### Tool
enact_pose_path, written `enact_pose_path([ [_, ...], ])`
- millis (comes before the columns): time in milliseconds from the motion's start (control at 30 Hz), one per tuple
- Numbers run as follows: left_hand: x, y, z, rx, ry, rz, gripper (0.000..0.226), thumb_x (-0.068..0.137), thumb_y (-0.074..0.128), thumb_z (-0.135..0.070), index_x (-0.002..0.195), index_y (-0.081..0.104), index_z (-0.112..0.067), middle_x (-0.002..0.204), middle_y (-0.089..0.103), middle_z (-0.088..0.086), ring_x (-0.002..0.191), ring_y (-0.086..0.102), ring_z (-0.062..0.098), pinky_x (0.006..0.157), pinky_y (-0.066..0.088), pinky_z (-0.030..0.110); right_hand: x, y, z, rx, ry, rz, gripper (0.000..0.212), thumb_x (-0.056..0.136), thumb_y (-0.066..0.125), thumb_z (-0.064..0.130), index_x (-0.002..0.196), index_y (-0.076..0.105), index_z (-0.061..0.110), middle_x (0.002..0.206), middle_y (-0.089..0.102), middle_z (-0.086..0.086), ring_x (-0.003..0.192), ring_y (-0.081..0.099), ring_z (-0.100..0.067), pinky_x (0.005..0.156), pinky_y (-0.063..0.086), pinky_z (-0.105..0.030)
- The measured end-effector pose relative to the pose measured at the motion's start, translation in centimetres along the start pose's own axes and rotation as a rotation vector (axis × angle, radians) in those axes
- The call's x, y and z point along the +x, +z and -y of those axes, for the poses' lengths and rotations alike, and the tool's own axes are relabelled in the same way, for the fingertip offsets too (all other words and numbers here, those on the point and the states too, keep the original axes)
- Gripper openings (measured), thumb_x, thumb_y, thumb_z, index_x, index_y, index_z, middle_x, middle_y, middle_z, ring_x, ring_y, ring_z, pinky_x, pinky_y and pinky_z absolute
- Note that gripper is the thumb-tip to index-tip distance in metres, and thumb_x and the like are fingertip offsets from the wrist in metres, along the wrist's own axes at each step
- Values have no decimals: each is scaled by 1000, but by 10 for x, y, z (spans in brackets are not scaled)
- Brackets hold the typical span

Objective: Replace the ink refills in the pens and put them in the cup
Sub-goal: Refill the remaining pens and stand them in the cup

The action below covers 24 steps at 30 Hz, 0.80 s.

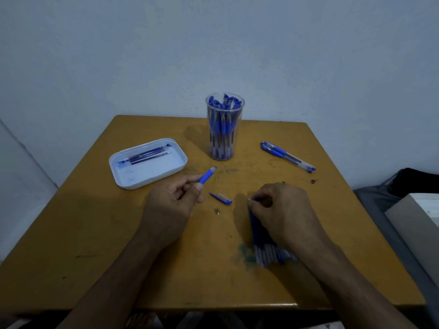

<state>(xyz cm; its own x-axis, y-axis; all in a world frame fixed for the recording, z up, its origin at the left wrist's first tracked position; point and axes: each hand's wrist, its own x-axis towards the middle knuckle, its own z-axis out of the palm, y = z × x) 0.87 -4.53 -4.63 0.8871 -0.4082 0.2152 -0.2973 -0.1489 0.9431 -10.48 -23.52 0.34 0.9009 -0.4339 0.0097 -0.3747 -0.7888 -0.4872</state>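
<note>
My left hand (173,203) grips a pen barrel (207,175) whose blue grip end points up and away. My right hand (282,210) rests over a bundle of blue refills (268,250) lying on the table, its fingertips pinching the tip of one. Between the hands lie a blue pen cap (221,198) and a small metal pen tip (217,211). A clear cup (224,129) full of blue pens stands at the back centre. Two or three capped pens (287,156) lie to its right.
A white tray (147,165) at the back left holds a few refills. The orange table (95,233) stands against a pale wall. A grey surface with a box (413,214) sits off the right edge.
</note>
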Motion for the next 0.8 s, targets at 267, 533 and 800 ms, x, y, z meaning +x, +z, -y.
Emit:
enact_pose_path([
  [267,20,-66,9,-64,-32,-399,16,103,58,-15,115,69,-14,84,76,3,65,71,18,61,57,30,49,36,96,-24,-284,4,17,96,64,23,109,76,21,101,73,4,83,59,-6,66,44,-14],
  [533,38,-135,30,-58,-193,-676,12,99,62,-17,109,68,-19,80,75,-4,68,71,11,76,63,44,130,100,178,-227,-408,63,27,93,63,11,118,71,18,118,66,-8,104,62,-24,78,52,-32],
  [800,40,-156,36,-164,-252,-706,13,100,62,-13,112,66,-13,84,72,1,60,66,2,59,58,20,156,123,188,-375,-489,85,24,96,56,9,114,71,13,114,65,-10,101,63,-26,75,46,-31],
])
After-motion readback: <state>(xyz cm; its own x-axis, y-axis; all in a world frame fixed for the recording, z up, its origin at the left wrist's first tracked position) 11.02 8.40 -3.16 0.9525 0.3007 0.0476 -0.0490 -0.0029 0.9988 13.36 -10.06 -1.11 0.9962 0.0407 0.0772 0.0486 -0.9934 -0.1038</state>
